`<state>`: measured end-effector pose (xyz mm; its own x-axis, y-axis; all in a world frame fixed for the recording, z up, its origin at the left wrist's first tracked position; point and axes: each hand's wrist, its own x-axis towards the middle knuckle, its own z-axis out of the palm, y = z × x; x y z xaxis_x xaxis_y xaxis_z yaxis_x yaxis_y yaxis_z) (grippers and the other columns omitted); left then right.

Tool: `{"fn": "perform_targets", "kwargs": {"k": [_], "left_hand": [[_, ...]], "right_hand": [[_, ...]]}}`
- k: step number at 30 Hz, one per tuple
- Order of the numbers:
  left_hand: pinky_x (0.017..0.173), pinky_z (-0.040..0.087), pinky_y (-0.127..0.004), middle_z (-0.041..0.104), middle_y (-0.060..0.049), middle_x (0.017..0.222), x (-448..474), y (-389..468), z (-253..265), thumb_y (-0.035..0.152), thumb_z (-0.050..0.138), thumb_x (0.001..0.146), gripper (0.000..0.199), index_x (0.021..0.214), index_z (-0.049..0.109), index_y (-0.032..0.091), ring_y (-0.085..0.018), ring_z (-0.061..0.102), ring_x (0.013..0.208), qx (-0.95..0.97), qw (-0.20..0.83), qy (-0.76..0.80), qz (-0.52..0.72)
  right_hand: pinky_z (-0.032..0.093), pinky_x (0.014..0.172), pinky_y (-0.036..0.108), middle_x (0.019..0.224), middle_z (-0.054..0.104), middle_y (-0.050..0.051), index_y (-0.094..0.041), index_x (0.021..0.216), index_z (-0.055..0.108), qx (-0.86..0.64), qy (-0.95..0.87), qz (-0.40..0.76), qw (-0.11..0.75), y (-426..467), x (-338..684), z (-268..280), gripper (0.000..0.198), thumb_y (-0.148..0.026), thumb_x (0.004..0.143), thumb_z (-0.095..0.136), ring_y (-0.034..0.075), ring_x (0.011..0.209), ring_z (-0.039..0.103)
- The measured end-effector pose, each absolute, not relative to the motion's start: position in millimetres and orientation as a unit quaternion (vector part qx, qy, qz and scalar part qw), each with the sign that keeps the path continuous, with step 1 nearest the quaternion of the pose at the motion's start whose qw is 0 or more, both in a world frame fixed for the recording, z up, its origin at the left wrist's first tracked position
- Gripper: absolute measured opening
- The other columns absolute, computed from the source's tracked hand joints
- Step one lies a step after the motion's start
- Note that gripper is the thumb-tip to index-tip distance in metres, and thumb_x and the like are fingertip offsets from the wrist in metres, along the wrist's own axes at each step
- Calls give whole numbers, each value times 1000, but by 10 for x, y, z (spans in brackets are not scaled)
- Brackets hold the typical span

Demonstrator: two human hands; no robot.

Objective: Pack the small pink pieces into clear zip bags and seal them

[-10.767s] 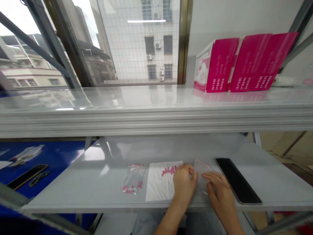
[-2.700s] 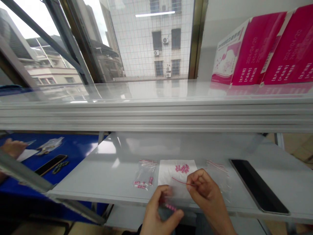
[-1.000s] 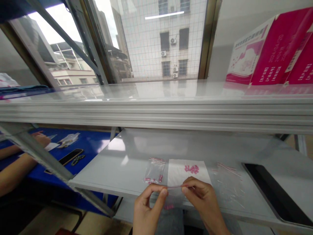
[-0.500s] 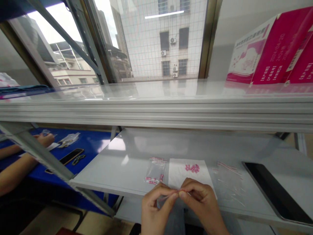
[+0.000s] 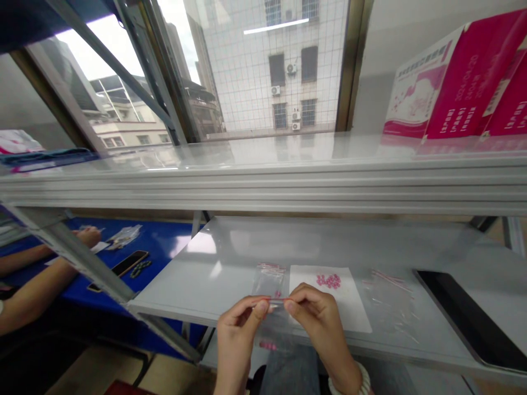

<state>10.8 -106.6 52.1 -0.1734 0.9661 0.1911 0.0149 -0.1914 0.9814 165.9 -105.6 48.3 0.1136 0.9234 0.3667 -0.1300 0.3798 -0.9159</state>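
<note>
Between my two hands hangs a small clear zip bag (image 5: 276,329), its red-striped top edge pinched at both ends; pink beads (image 5: 268,345) lie at its bottom. My left hand (image 5: 242,323) is closed on the left end of the zip, thumb against forefinger. On the right end my right hand (image 5: 315,315) pinches the same strip. Behind my left hand another zip bag (image 5: 269,277) lies on the grey table, partly covered. A white sheet of paper (image 5: 349,307) bears a cluster of loose pink beads (image 5: 328,281), just beyond my right hand.
Flat clear zip bags (image 5: 391,302) lie right of the paper, beside a dark tablet (image 5: 465,318). A raised shelf (image 5: 263,189) crosses above the table, with pink boxes (image 5: 465,82) on it. At left, a co-worker's hand (image 5: 88,236) is over a blue table (image 5: 164,236).
My hands have moved up and left and spread apart along the bag's top edge. The bag with beads now shows hanging below them. The view has shifted slightly.
</note>
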Motion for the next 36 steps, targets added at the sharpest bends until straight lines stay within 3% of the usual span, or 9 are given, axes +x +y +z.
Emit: {"fn": "perform_targets", "kwargs": {"k": [8, 11, 15, 17, 23, 25, 29, 32, 36], "left_hand": [[48, 41, -22, 64, -2, 56, 1, -275, 436, 65, 63, 73, 56, 78, 76, 11, -13, 52, 50, 550, 349, 532, 541], [49, 41, -25, 64, -3, 53, 34, -44, 298, 61, 61, 73, 51, 72, 75, 12, -16, 54, 48, 582, 320, 549, 508], [61, 48, -31, 73, -7, 65, -1, 68, 196, 42, 62, 73, 30, 75, 76, 16, -21, 62, 57, 616, 248, 577, 476], [69, 50, -36, 75, -9, 75, -32, 65, 203, 34, 62, 71, 27, 85, 76, 16, -24, 63, 61, 621, 208, 593, 470], [103, 38, -55, 69, -18, 116, 315, -88, 341, 32, 57, 79, 35, 107, 70, 15, -37, 57, 112, 648, 155, 564, 488], [101, 43, -49, 71, -14, 112, 672, -194, 368, 32, 58, 80, 31, 104, 71, 18, -33, 61, 107, 689, 198, 513, 473], [76, 53, -32, 75, -5, 83, 1520, -449, 316, 29, 59, 84, 24, 102, 72, 20, -21, 68, 75, 746, 311, 423, 410], [72, 53, -33, 75, -6, 85, 2002, -584, 194, 28, 66, 81, 51, 128, 58, 14, -21, 67, 70, 748, 354, 409, 385], [68, 51, -30, 69, -2, 73, 2255, -632, 68, 7, 61, 72, 57, 128, 54, 14, -20, 65, 66, 739, 394, 399, 374]], "right_hand": [[57, 65, 34, 79, 77, 11, -13, 94, 78, -467, -554, 347, 595, -517, 1554, 294, 32, -40, 84, 63, 24, 69, 70], [58, 70, 39, 89, 78, 14, -14, 101, 77, -502, -551, 290, 600, -577, 1719, 223, 36, -43, 82, 65, 27, 77, 71], [59, 71, 39, 97, 77, 14, -17, 100, 77, -545, -560, 210, 587, -972, 2180, 196, 34, -45, 88, 62, 26, 76, 72], [59, 77, 37, 102, 77, 12, -21, 102, 77, -572, -580, 148, 561, -1221, 2508, 192, 30, -42, 90, 60, 27, 86, 73], [58, 82, 41, 101, 76, 10, -22, 100, 75, -656, -558, -42, 507, -1670, 3412, 109, 28, -39, 92, 53, 29, 96, 71], [56, 87, 46, 104, 75, 11, -21, 104, 74, -654, -580, -74, 480, -1675, 3538, 60, 29, -32, 93, 49, 29, 100, 68], [54, 93, 50, 110, 73, 11, -19, 109, 72, -632, -624, -95, 450, -1593, 3553, -39, 33, -18, 90, 44, 29, 107, 65], [54, 94, 50, 112, 73, 11, -18, 111, 70, -617, -642, -89, 446, -1572, 3502, -80, 35, -13, 89, 43, 28, 109, 64], [54, 94, 50, 112, 72, 11, -20, 111, 70, -614, -643, -69, 453, -1641, 3492, -61, 32, -15, 91, 45, 28, 111, 63]]}}
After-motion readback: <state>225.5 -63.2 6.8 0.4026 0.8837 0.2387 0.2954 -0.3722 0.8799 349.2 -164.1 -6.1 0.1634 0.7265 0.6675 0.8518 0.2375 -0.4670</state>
